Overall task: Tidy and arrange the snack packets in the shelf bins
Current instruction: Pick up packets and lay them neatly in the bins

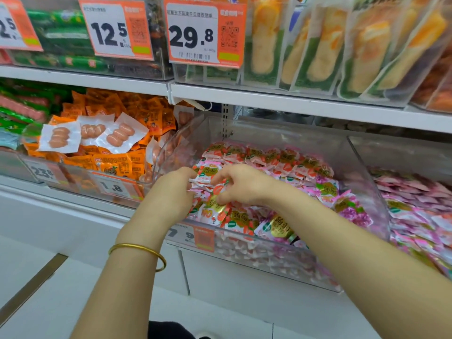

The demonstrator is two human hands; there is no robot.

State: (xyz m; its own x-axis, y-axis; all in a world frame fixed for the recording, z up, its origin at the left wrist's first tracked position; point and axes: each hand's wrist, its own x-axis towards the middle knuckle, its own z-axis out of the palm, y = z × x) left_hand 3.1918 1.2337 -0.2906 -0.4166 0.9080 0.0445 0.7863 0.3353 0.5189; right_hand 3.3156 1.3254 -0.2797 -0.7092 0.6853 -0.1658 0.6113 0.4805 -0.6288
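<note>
**Both hands in the pink packet bin**

At six o'clock a dark shape is cut off by the frame edge and cannot be identified. Above it, the left forearm wears a thin, smooth gold bangle point(138, 252). The left hand point(175, 192) is curled at the nine o'clock front corner of a clear bin point(281, 133). Its fingertips are hidden behind its own back, and it is closed round a small sheaf of snack packets point(281, 167). Just beside it at three o'clock, the right hand point(241, 184) pinches the crinkled edge of one of those packets between thumb and fingers.

The bin is rigid, transparent plastic with slanted walls. Glossy red, white and pink packets with gold print are heaped loosely inside it. An orange and white price label point(195, 237) on its front is partly covered by the left forearm, so only some digits show.

In the neighbouring bin at nine o'clock, vacuum-sealed sausage packs point(119, 137) lie on orange packets point(117, 165). At three o'clock lie more pink packets point(415, 204), blurred.

Farther, at twelve o'clock, the white upper shelf point(293, 99) carries clear pouches point(318, 57) of yellow pieces and a price tag point(193, 35) reading 29.8. Its small print is unreadable.
</note>
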